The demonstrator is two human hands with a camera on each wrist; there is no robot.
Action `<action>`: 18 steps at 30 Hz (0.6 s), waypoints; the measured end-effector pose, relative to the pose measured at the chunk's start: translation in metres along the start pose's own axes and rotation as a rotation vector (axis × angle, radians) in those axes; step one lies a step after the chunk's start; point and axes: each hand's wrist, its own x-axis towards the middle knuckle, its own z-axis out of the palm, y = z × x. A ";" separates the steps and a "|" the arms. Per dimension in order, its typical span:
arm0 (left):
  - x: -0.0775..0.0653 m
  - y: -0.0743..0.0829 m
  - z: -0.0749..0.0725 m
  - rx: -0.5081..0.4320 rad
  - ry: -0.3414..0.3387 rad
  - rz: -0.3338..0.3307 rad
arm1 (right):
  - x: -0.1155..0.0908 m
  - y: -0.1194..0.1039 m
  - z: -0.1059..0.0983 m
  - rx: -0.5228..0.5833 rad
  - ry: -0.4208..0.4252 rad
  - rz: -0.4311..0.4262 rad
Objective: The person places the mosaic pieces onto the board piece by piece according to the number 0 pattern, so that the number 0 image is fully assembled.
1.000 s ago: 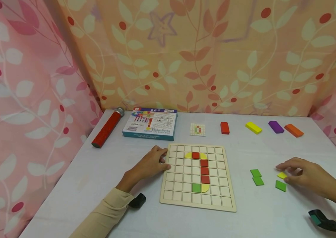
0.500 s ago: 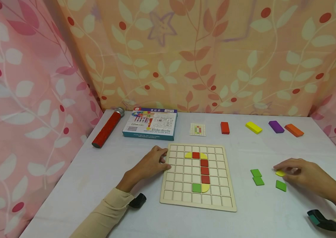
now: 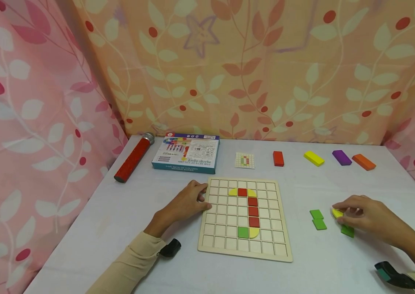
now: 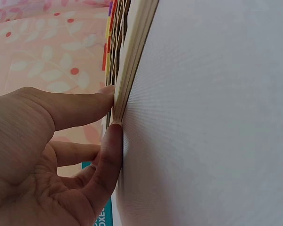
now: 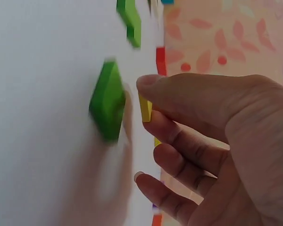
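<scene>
My left hand (image 3: 182, 204) holds the left edge of a light wooden grid board (image 3: 219, 242), thumb and fingertips against its rim (image 4: 134, 52). Red squares (image 3: 253, 211), a green square (image 3: 243, 232) and yellow rounded pieces (image 3: 254, 232) sit in its cells. Off to the right, my right hand (image 3: 372, 216) pinches a yellow curved-edge tile (image 3: 337, 213) between thumb and fingers, raised off the table in the right wrist view. Below that hand lies a green diamond tile (image 5: 107, 103), partly covered in the head view. Two more green tiles (image 3: 318, 219) lie between hand and board.
Behind the board lies a small printed pattern card (image 3: 245, 160). Red (image 3: 278, 158), yellow (image 3: 314, 158), purple (image 3: 341, 157) and orange (image 3: 363, 161) blocks line the back right. A boxed game (image 3: 187, 153) and a red cylinder (image 3: 134, 158) stand at back left.
The right hand has picked up the yellow tile from the table and carried it a little left, over the green diamond's upper edge. The left hand and board stay in place.
</scene>
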 end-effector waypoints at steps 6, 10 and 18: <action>0.000 0.000 0.000 0.004 0.002 -0.006 | 0.009 -0.053 0.014 0.046 -0.011 -0.127; 0.000 0.001 0.000 0.001 0.000 -0.014 | 0.022 -0.090 0.023 0.099 -0.040 -0.256; 0.000 0.001 -0.001 -0.002 0.001 -0.012 | 0.048 -0.156 0.049 0.116 -0.167 -0.461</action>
